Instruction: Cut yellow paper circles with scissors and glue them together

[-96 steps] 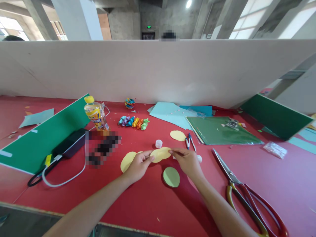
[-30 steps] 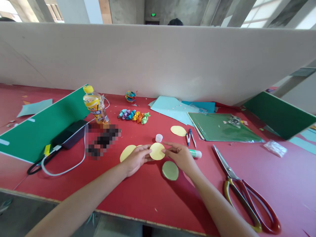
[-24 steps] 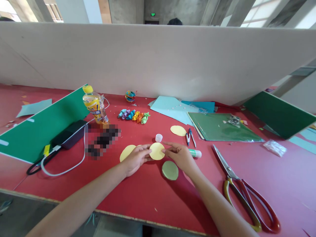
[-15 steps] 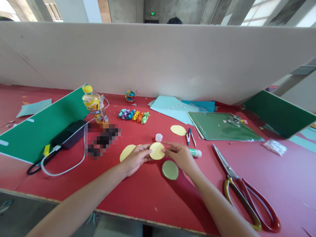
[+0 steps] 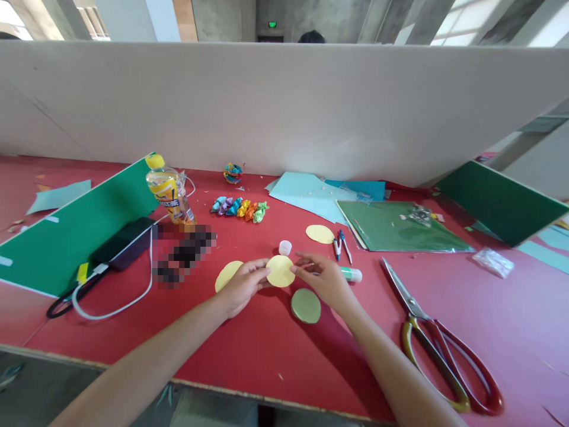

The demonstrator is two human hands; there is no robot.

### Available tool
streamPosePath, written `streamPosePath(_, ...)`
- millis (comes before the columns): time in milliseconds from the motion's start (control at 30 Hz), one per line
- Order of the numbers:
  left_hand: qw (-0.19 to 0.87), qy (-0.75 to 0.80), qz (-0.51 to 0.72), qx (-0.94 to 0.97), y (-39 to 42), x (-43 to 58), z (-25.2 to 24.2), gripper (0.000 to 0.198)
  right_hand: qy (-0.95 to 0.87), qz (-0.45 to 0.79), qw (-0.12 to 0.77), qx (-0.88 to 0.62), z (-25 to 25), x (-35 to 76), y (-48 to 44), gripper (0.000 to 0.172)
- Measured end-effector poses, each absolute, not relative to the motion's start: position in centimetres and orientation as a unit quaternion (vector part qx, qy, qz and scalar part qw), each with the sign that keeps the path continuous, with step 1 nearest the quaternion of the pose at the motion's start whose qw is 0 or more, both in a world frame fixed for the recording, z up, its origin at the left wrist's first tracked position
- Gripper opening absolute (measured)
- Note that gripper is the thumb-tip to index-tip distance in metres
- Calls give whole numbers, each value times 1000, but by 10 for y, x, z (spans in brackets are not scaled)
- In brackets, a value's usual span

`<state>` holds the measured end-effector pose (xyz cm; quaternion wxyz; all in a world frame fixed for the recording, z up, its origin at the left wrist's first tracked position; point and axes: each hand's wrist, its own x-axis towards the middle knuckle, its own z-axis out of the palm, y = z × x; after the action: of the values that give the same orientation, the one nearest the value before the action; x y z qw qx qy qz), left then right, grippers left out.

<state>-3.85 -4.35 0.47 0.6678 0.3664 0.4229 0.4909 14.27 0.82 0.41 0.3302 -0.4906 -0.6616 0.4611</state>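
Note:
A pale yellow paper circle (image 5: pixel 280 271) is held over the table between both hands. My left hand (image 5: pixel 247 284) pinches its left edge, and the fingertips of my right hand (image 5: pixel 323 277) close on its right edge. Under the left hand, partly covered, lies another yellow paper circle (image 5: pixel 228 275). Just below the held circle rests a green paper circle (image 5: pixel 306 306), which looks like a small stack. A small white cap (image 5: pixel 285 248) sits right behind the held circle. Beside the right hand lies a glue stick (image 5: pixel 352 274), partly hidden by that hand.
Large scissors (image 5: pixel 415 311) lie open at the right. Compasses (image 5: pixel 342 246) and a yellow circle (image 5: pixel 320 233) are farther back. Colourful folded paper pieces (image 5: pixel 240 209), a drink bottle (image 5: pixel 169 191) and a black power bank (image 5: pixel 123 242) stand left. A white partition (image 5: pixel 284 107) borders the back.
The view has shifted very slightly. Both hands keep the yellow circle at nearly the same place, its face tilted a little differently.

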Motion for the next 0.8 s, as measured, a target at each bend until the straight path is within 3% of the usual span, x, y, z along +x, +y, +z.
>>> streamPosePath(133, 655, 427, 489, 386, -44, -38, 6, 26, -647, 519, 334, -447, 4, 140, 6, 47)
streamPosePath(233, 628, 455, 469, 422, -46, -39, 6, 29, -640, 570, 319, -405, -2, 139, 5, 31)
streamPosePath(533, 539, 512, 437, 506, -44, -39, -3, 32, -655, 472, 344, -479, 2, 146, 11, 25)
streamPosePath(667, 404, 572, 444, 560, -46, -40, -6, 31, -604, 478, 389, -505, -1, 159, 24, 28)
streamPosePath(733, 312, 562, 476, 600, -50, -38, -1, 33, -608, 510, 373, -481, -4, 160, 25, 27)
streamPosePath(800, 284, 536, 494, 623, -54, -33, 2, 40, -644, 514, 346, -449, -7, 155, 22, 25)
